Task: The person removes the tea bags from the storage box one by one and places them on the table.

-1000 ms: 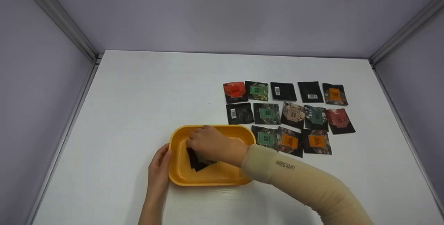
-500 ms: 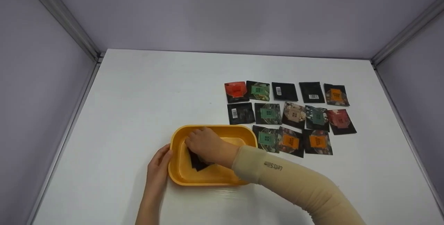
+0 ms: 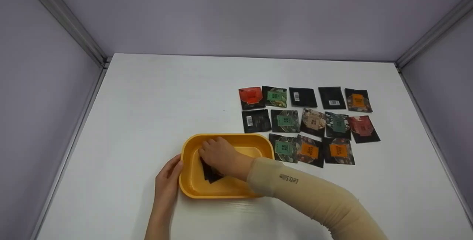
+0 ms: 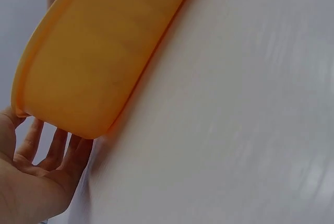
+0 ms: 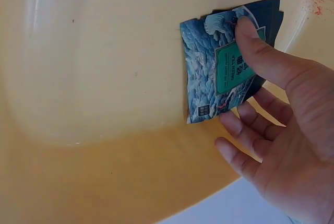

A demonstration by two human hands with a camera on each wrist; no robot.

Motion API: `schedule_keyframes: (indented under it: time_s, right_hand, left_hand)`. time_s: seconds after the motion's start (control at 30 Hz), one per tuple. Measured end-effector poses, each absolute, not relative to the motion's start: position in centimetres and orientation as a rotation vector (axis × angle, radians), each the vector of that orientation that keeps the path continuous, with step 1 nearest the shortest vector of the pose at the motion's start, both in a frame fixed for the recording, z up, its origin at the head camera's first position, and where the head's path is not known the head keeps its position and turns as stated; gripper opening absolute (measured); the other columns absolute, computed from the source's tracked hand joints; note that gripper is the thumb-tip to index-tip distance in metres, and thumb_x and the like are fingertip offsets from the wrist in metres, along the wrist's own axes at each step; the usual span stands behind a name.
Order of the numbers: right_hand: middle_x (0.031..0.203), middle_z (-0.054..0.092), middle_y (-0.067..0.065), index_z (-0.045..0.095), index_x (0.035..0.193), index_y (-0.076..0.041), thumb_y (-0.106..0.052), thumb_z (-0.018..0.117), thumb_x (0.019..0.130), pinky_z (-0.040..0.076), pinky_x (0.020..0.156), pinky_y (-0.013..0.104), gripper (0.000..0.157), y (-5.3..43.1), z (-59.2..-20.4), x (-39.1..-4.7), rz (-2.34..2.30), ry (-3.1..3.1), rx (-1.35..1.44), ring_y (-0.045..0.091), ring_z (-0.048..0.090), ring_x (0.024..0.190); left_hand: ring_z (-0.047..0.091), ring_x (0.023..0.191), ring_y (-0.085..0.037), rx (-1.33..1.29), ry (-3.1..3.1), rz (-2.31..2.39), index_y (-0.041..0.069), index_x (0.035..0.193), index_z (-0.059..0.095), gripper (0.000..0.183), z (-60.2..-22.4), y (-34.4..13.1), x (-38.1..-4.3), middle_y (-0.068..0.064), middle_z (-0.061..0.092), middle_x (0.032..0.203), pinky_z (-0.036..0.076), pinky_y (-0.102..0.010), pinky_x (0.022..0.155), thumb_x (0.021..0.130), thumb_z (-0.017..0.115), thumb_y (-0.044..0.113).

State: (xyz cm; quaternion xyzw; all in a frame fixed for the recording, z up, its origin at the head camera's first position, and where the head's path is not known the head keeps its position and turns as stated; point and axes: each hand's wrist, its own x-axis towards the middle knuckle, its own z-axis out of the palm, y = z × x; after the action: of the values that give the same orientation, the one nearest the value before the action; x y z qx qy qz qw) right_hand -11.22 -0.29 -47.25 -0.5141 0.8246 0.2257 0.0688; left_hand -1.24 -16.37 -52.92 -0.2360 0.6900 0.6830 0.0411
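Note:
In the head view my right hand (image 3: 220,157) reaches down into a yellow plastic tray (image 3: 229,196). In the right wrist view it pinches a small stack of tea sachets (image 5: 203,62), the thumb on the front of the top one. That sachet has blue wave artwork and a green label reading "GREEN TEA". Dark sachet edges show behind it; how many are stacked I cannot tell. My left hand (image 3: 167,181) is at the tray's left end. The left wrist view shows its loosely extended fingers touching the tray's outer wall, with the thumb at the rim.
Several tea sachets lie flat in three rough rows on the white table (image 3: 155,95), right of and behind the tray, including a red one (image 3: 251,98) and a plain black one (image 3: 303,97). The nearest green-labelled sachet (image 3: 283,148) lies close to the tray's right end.
My right hand has shifted slightly within the tray, and its forearm has moved left and a little nearer. The left hand stays at the tray's end; the table's sachets lie unchanged.

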Motion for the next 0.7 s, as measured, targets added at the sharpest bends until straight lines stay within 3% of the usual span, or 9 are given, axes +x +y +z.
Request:
schedule_keyframes:
  time_s: [0.1, 0.27, 0.43, 0.7]
  right_hand:
    - [0.117, 0.059, 0.002, 0.055, 0.126, -0.014, -0.032, 0.071, 0.091, 0.049, 0.082, 0.027, 0.043, -0.3, -47.4, -11.3, 0.673, 2.484, -1.567, 0.015, 0.055, 0.097]
    - [0.116, 0.060, 0.000, 0.054, 0.125, -0.015, -0.036, 0.075, 0.088, 0.050, 0.083, 0.027, 0.047, -0.1, -47.6, -11.3, 0.642, 2.502, -1.594, 0.015, 0.056, 0.097]
    - [0.113, 0.064, -0.002, 0.056, 0.124, -0.016, -0.037, 0.077, 0.086, 0.050, 0.085, 0.028, 0.049, 0.3, -47.4, -11.4, 0.589, 2.515, -1.605, 0.015, 0.057, 0.097]
    - [0.101, 0.072, -0.002, 0.064, 0.122, -0.016, -0.024, 0.068, 0.095, 0.052, 0.085, 0.028, 0.029, 1.4, -45.9, -10.7, 0.460, 2.541, -1.668, 0.015, 0.063, 0.089]
  left_hand:
    - [0.046, 0.132, -0.017, -0.718, 2.122, 2.109, 0.009, 0.142, 0.053, 0.055, -52.8, -16.2, -1.2, -0.007, 0.050, 0.146, 0.042, -0.025, 0.104, 0.099, 0.058, 0.044]
    - [0.042, 0.136, -0.019, -0.716, 2.124, 2.109, 0.009, 0.144, 0.051, 0.057, -52.7, -16.1, -1.2, -0.008, 0.047, 0.148, 0.036, -0.036, 0.112, 0.100, 0.057, 0.044]
    - [0.042, 0.137, -0.021, -0.716, 2.170, 2.076, 0.009, 0.144, 0.051, 0.056, -52.8, -15.9, -1.2, -0.009, 0.047, 0.149, 0.035, -0.039, 0.112, 0.101, 0.055, 0.044]
    - [0.042, 0.136, -0.021, -0.733, 2.183, 2.063, 0.011, 0.145, 0.050, 0.054, -52.6, -15.6, -1.0, -0.007, 0.047, 0.149, 0.036, -0.035, 0.112, 0.102, 0.052, 0.044]
